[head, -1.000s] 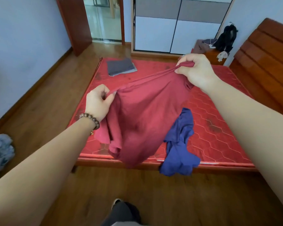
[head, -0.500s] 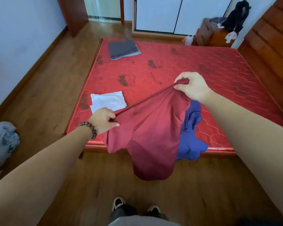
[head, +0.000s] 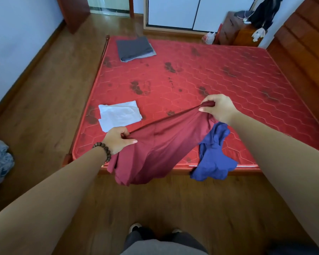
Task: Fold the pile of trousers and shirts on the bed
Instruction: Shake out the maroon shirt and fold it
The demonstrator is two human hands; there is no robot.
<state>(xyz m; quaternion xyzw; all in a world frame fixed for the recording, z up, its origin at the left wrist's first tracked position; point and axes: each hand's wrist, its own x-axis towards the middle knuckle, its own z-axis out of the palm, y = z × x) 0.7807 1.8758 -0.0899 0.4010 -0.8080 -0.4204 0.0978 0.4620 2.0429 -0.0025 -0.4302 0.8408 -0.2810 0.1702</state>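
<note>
While both hands stretch its top edge taut, the maroon garment (head: 155, 153) hangs over the near edge of the bed (head: 219, 80). Left hand (head: 118, 139): fingers pinching one corner; beaded bracelet (head: 103, 150) at wrist. Right hand (head: 217, 108): fingers curled round the other corner. Blue garment (head: 214, 157): crumpled, draped over bed edge, just beside the maroon one. White folded item (head: 119, 115): near left hand. Grey folded stack (head: 134, 48): far corner. No legible writing or labels.
</note>
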